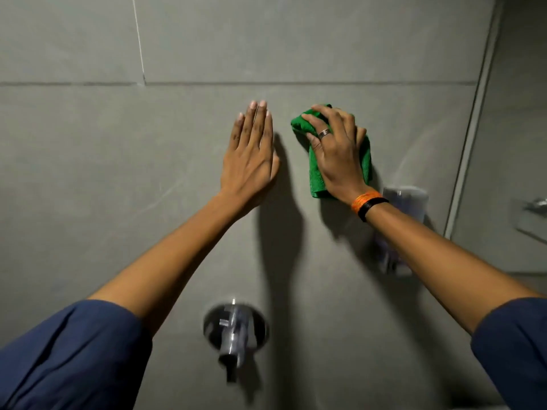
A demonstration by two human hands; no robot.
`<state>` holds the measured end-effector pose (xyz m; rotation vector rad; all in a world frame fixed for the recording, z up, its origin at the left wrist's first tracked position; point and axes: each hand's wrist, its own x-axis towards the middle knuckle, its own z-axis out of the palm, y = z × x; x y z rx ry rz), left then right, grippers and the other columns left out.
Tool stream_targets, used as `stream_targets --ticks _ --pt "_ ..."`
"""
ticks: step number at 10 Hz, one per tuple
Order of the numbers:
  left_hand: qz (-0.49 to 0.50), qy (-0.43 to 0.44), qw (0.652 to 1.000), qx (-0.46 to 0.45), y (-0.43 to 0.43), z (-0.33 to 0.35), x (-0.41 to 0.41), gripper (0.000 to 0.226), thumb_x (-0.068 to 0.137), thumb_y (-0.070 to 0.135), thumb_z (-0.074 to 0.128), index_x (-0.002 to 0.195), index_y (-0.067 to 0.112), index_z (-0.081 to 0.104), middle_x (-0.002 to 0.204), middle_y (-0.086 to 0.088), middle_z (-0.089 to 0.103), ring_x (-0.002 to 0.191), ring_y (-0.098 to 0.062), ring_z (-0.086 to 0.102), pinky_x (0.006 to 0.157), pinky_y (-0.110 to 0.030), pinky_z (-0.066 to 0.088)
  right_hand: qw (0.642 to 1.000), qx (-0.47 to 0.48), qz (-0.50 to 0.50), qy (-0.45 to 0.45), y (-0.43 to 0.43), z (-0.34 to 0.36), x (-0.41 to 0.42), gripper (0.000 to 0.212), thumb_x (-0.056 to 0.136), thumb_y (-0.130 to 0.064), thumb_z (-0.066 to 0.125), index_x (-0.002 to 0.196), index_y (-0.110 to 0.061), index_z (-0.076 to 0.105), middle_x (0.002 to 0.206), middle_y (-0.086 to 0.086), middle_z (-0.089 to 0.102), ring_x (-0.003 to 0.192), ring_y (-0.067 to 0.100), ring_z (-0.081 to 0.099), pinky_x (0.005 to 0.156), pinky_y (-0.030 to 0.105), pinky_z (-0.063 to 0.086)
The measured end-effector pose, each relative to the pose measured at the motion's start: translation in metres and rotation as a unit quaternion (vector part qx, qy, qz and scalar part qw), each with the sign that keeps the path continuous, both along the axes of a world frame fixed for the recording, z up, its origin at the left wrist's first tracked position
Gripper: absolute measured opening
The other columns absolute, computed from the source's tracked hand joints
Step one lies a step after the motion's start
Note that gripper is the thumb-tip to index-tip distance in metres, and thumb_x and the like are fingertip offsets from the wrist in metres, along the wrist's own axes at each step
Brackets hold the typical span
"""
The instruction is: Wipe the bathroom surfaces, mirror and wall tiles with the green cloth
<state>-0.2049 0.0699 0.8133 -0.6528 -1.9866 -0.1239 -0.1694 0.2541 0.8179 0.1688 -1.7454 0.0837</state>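
Head view. The grey tiled wall (325,48) filled almost the whole frame, with one horizontal grout line across the upper third and one vertical grout line at the upper left.

The left hand (251,155) lay at the centre of the frame, open and flat against the tile, fingers straight and held together, gripping nothing. Its bare forearm ran down to a rolled dark blue sleeve (68,359) at the lower left.

The right hand (334,149) lay just right of centre, well apart from the left hand. It was spread over the bunched green microfibre cloth (315,176) and pressed the cloth against the wall; the fingers curved over the cloth's upper edge. The cloth showed at the left of the fingers, below the palm and along the right side of the hand. A banded metal ring (324,133) sat on one finger, and an orange-and-black wristband (368,203) circled the wrist.

A round chrome wall tap (235,332) stood at the lower centre, blurred. A clear fitting (405,199) was mounted just right of the right wrist, also blurred; its type could not be determined. A vertical corner edge (470,137) ran down the right side of the frame.
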Motion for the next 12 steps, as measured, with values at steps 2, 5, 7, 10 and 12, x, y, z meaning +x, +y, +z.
stream_targets --ticks 2,5,7,10,12 --pt "-0.044 -0.179 0.983 -0.006 -0.014 -0.185 0.028 0.065 0.102 0.027 0.025 0.158 -0.002 0.007 0.169 -0.02 0.004 0.158 -0.032 0.001 0.13 -0.045 0.001 0.982 -0.08 0.006 -0.168 -0.025 -0.187 0.024 0.035 0.103 -0.027 0.048 0.135 -0.023 0.061 0.147 -0.004 0.056 0.129 0.024 0.048 0.093 0.039 0.028" --pt "-0.081 -0.455 0.886 -0.023 -0.028 -0.506 0.13 0.066 0.098 0.019 0.038 0.156 -0.003 0.017 0.168 -0.019 0.011 0.158 -0.032 0.004 0.13 -0.043 -0.001 0.857 -0.208 0.016 -0.472 -0.067 -0.536 0.115 0.036 0.102 -0.024 0.05 0.136 -0.03 0.058 0.148 -0.005 0.056 0.131 0.021 0.047 0.099 0.036 0.025" --pt "-0.034 -0.572 0.817 -0.06 -0.047 -0.73 0.201 0.068 0.095 0.023 0.029 0.158 0.001 0.013 0.169 -0.014 0.007 0.158 -0.029 0.0 0.127 -0.036 -0.013 0.778 -0.16 0.032 -0.607 -0.082 -0.752 0.18 0.038 0.093 -0.025 0.057 0.131 -0.031 0.061 0.143 -0.003 0.061 0.13 0.021 0.057 0.098 0.045 0.051" --pt "0.021 -0.665 0.746 -0.045 -0.044 -0.902 0.232 0.062 0.106 0.027 0.029 0.159 0.005 0.005 0.168 -0.009 -0.005 0.157 -0.028 -0.005 0.129 -0.041 -0.003 0.692 -0.045 -0.014 -0.72 -0.074 -0.921 0.231 0.061 0.102 -0.046 0.026 0.159 -0.025 0.024 0.17 0.005 0.018 0.157 0.025 0.017 0.126 0.054 0.022" --pt "0.01 -0.672 0.739 -0.042 -0.045 -0.897 0.237 0.063 0.107 0.033 0.022 0.16 0.01 -0.004 0.165 -0.002 -0.019 0.157 -0.022 -0.014 0.127 -0.034 -0.012 0.683 -0.058 -0.014 -0.728 -0.076 -0.908 0.234 0.064 0.104 -0.05 0.029 0.161 -0.023 0.018 0.171 0.003 0.004 0.159 0.025 0.003 0.128 0.05 0.0"
